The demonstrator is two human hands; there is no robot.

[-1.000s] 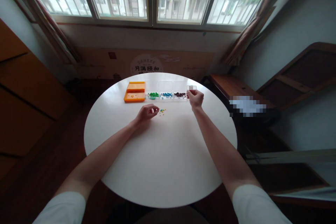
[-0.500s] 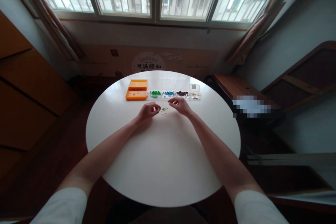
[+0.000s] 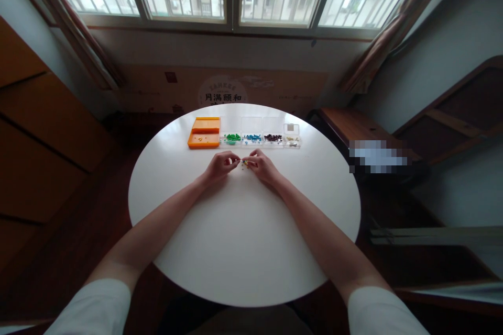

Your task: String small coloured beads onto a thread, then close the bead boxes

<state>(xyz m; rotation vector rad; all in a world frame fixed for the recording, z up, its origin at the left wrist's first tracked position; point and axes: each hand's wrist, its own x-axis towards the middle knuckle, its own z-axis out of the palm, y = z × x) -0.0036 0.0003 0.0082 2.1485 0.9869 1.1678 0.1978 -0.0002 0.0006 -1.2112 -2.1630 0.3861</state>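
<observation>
Both hands meet over the far half of the round white table (image 3: pixel 243 241). My left hand (image 3: pixel 222 164) is closed in a pinch, and what its fingertips hold is too small to name. My right hand (image 3: pixel 261 165) has its thumb and forefinger together, almost touching the left fingertips; I cannot make out what is between them. Just under the fingertips lies a small pile of tiny coloured pieces (image 3: pixel 243 168), yellow and blue among them, partly hidden by the right hand.
Behind the hands stand an open orange box (image 3: pixel 204 145) with a few small bits, and clear open boxes holding green pieces (image 3: pixel 232 138), blue pieces (image 3: pixel 252 138), dark pieces (image 3: pixel 273 138) and pale pieces (image 3: pixel 292 140). A wooden bench (image 3: pixel 346 128) is at the right.
My right hand has moved left and slightly down, from beside the clear boxes to the left fingertips, now covering part of the small pile. My left hand has stayed almost still.
</observation>
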